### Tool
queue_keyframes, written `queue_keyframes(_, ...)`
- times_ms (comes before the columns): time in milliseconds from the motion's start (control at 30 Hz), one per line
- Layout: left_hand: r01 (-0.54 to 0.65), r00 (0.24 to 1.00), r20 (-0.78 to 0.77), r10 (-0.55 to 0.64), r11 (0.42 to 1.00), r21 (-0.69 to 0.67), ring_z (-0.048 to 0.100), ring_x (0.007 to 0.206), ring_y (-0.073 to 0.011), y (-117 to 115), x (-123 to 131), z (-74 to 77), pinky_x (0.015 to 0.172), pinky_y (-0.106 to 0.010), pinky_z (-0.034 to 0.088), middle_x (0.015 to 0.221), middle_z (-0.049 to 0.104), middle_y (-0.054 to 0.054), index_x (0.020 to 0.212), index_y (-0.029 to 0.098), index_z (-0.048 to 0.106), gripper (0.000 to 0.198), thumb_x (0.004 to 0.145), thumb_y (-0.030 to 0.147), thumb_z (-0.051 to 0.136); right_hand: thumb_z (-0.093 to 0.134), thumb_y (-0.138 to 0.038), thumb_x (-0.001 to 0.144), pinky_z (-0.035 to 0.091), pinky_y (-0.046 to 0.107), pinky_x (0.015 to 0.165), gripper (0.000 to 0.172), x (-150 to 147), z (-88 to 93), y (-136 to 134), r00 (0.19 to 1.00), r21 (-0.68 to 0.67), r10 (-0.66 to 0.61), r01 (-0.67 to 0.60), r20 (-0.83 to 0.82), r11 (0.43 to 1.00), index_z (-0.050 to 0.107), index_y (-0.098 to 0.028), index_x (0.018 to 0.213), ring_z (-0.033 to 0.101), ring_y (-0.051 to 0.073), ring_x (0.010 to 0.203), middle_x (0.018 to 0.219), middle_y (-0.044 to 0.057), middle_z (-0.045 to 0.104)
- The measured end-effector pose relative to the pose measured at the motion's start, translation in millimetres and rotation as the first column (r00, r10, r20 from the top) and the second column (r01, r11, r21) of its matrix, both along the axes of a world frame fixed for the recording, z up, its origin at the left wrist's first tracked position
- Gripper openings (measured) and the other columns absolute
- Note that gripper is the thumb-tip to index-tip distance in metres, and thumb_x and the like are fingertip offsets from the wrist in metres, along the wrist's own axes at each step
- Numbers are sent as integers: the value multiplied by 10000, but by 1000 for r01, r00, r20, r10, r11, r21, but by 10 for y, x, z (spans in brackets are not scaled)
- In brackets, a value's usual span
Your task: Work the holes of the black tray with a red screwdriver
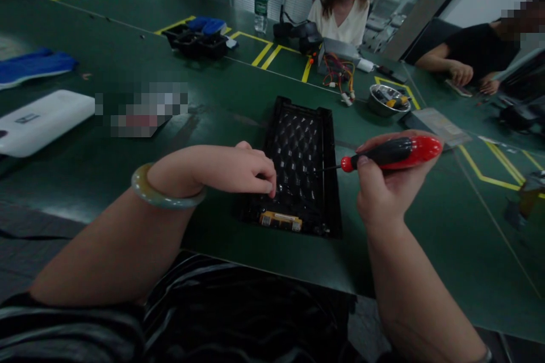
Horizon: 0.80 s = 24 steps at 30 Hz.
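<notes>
A black rectangular frame [334,181] lies on the green table, with a black quilted-looking surface [298,142] inside it and an orange-brown circuit strip [281,221] at its near end. My right hand [385,187] is wrapped round a red and black screwdriver [398,153], whose thin shaft points left over the frame. My left hand [238,170], below a jade-coloured bangle [164,201] on the wrist, rests at the frame's left side with its fingers curled; whether something small is between them is hidden.
Behind the frame are a metal bowl [388,101] of small parts, a metal box [338,54] with coloured wires, a black tray [196,42] and a bottle [261,5]. A white casing [46,122] and blue glove [38,67] lie left. Two people sit across the table.
</notes>
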<state>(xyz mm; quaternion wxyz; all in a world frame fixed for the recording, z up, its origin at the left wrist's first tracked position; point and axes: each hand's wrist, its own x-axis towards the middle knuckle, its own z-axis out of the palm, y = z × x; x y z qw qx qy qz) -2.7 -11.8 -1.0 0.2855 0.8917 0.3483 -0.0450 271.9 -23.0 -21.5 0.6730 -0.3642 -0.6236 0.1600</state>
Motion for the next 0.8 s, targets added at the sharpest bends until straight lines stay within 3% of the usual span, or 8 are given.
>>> queue_keyframes(267, -98, 995, 33, 98, 995, 16, 716, 1106, -203, 17, 60, 23, 1066, -351, 318, 1157, 829, 23, 1051, 285, 831, 287, 1040, 398, 567, 735, -166, 721, 496, 396, 804, 434, -41, 7, -13, 1000, -23, 8, -8, -11, 1000, 475, -284, 1049, 637, 177, 755, 826, -64, 699)
queue_keyframes(367, -196, 974, 131, 187, 979, 61, 721, 1137, -220, 26, 106, 23, 1101, -377, 334, 1206, 819, 7, 1169, 279, 797, 291, 1012, 469, 642, 747, -189, 725, 488, 347, 669, 415, -63, 56, -46, 988, -54, 15, -24, -154, 998, 488, -283, 1035, 583, 149, 656, 823, -56, 714)
queue_keyframes(467, -261, 937, 261, 233, 962, 78, 701, 1214, -240, 17, 158, 4, 1116, -381, 378, 1322, 777, -14, 1323, 277, 721, 428, 955, 495, 738, 703, -209, 757, 385, 280, 502, 331, -85, 120, -81, 966, -121, 5, -37, -259, 992, 493, -269, 1006, 495, 98, 537, 829, -57, 704)
queue_keyframes(600, -237, 887, 403, 227, 971, -26, 705, 1221, -220, -12, 218, -47, 1054, -331, 487, 1383, 735, -41, 1378, 250, 638, 514, 912, 406, 788, 649, -212, 779, 335, 226, 436, 206, -107, 170, -67, 940, -151, -23, -30, -341, 988, 495, -250, 911, 472, 64, 494, 776, -64, 653)
queue_keyframes(800, -194, 784, 562, 265, 964, -184, 745, 1142, -178, -44, 277, -103, 1007, -315, 560, 1239, 771, -61, 1211, 192, 621, 303, 947, 285, 736, 604, -166, 726, 290, 174, 393, 158, -123, 211, -21, 890, -146, -31, -40, -454, 988, 519, -237, 838, 472, 54, 456, 701, -65, 662)
